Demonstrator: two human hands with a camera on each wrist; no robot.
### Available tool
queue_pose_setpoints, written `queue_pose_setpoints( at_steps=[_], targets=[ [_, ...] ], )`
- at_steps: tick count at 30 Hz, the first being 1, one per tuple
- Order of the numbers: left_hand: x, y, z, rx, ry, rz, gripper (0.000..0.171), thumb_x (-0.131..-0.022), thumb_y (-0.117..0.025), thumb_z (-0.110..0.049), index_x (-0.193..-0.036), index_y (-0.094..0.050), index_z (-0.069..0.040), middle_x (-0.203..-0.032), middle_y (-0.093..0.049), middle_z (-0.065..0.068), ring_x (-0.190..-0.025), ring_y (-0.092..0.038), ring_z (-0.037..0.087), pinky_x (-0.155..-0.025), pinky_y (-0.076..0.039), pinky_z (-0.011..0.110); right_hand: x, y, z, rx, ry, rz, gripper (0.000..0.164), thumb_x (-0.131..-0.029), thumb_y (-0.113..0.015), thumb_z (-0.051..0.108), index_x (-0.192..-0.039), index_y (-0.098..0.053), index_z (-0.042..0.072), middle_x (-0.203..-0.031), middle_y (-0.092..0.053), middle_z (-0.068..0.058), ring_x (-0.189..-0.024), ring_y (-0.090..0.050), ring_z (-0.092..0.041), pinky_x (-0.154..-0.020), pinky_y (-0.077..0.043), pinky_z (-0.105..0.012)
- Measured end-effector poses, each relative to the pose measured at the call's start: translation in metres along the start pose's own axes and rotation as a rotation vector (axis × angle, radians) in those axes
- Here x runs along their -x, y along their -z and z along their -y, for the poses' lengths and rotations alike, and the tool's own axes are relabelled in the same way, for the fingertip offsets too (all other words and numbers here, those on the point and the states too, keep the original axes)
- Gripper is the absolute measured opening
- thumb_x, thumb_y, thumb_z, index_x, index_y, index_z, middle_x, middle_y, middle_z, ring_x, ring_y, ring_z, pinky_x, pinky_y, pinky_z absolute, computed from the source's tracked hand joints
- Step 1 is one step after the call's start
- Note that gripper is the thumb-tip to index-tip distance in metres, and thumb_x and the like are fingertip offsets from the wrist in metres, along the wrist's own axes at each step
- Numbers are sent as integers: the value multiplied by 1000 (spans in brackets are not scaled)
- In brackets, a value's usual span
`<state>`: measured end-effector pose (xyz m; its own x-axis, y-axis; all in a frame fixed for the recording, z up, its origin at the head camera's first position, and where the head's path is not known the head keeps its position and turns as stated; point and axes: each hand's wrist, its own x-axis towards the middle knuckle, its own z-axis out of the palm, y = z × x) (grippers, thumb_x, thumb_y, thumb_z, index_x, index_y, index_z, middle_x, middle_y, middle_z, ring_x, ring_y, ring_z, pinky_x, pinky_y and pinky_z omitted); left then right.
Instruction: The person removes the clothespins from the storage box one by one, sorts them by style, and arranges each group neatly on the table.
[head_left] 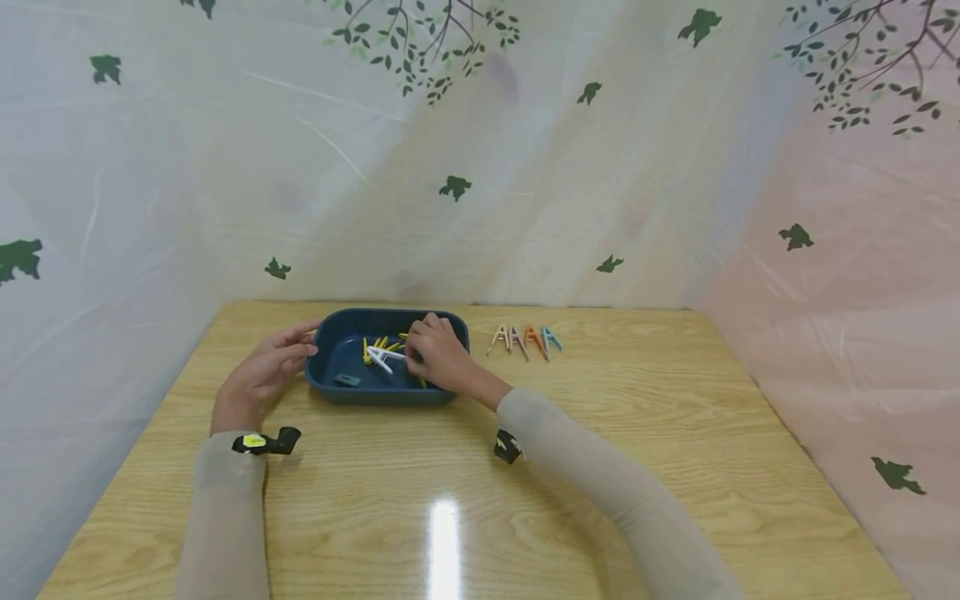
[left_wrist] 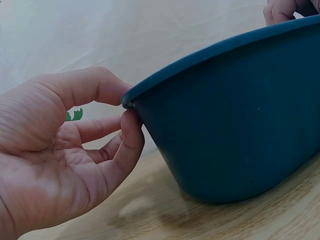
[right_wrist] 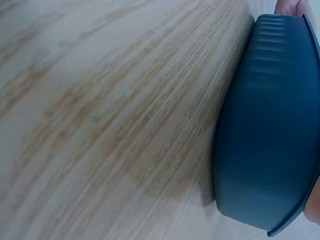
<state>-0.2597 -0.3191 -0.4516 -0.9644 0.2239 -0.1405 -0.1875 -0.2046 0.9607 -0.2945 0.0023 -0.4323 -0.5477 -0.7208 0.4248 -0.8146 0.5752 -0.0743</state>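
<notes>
A dark blue plastic basin [head_left: 386,398] stands on the wooden table, and my left hand [head_left: 273,367] is at its left end. In the left wrist view, the thumb and a finger of that left hand [left_wrist: 75,130] pinch the basin's rim [left_wrist: 200,55]. My right hand [head_left: 442,354] reaches over the right part of the basin with its fingers bent down inside. Whether it holds anything I cannot tell; the fingertips are hidden. Beside them lies a white clothespin [head_left: 381,358], with several yellow pieces [head_left: 378,343] around it. A grey-green piece [head_left: 347,380] lies near the basin's front left.
To the right of the basin, several clothespins lie in a row: beige [head_left: 498,337], pinkish [head_left: 517,340], orange [head_left: 534,338] and blue [head_left: 551,339]. A pale sheet with printed leaves [head_left: 525,233] hangs behind the wooden table [head_left: 360,500].
</notes>
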Motion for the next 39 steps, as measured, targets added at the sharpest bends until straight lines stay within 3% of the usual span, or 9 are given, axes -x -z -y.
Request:
queue_pose_setpoints(
  at_steps=[14,24,32,39],
  targets=[
    [0,0,0,22,0,13,42,-101,-58,0,-138,-61,-21,-117,-59,-4,-100,-62,4,-87,-55,16,0,-3,-2,-12,14,-142,10,-95,-71,15,-86,-67,14,-97,-64,-2,-88,-46,-21,-84,-39,-40],
    [1,0,0,51,-7,19,39,-101,-57,3,-130,-63,-21,-113,-62,-4,-97,-64,4,-85,-56,16,-2,4,-6,-17,15,-183,13,-90,-75,10,-82,-66,12,-97,-67,-4,-95,-55,-24,-86,-44,-42],
    [-1,1,2,52,-23,34,37,-102,-54,3,-128,-63,-22,-112,-59,-3,-95,-63,4,-84,-56,15,-1,19,-15,-27,4,-117,11,-90,-75,11,-81,-67,11,-95,-67,-6,-99,-56,-27,-89,-44,-45],
    [-1,4,1,0,11,8,38,-103,-57,-2,-134,-60,-24,-116,-50,-3,-96,-60,3,-87,-55,14,8,32,-21,-51,-26,-62,9,-90,-72,12,-82,-68,11,-97,-68,-5,-100,-54,-27,-90,-42,-46]
  ],
)
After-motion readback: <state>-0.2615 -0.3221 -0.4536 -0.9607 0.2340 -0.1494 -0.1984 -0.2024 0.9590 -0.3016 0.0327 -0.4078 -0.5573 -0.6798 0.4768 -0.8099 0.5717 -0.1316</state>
